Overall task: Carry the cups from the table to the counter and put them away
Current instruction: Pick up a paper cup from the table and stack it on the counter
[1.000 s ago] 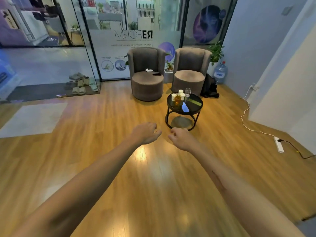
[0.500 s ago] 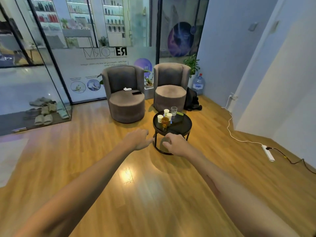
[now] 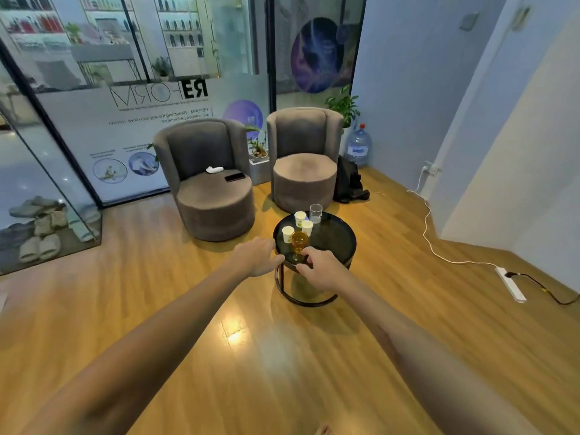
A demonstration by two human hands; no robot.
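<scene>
A small round black table (image 3: 337, 238) stands on the wooden floor in front of two armchairs. On it are three white paper cups (image 3: 287, 233), an amber stemmed glass (image 3: 298, 241) and a clear tumbler (image 3: 315, 213). Both my arms stretch forward. My left hand (image 3: 259, 257) hangs with loosely curled fingers just left of the table's near rim and holds nothing. My right hand (image 3: 323, 270) hovers over the near rim, fingers loosely bent, close to the foot of the amber glass; contact cannot be made out.
Two grey armchairs (image 3: 213, 196) stand behind the table, one with a phone (image 3: 234, 177) on its seat. A water bottle (image 3: 358, 146) and a black bag (image 3: 348, 183) sit in the corner. A power strip (image 3: 510, 284) and cable lie on the floor at right.
I have come closer to the table; it now sits right at my hands. Both hands have reached forward to its near rim.
</scene>
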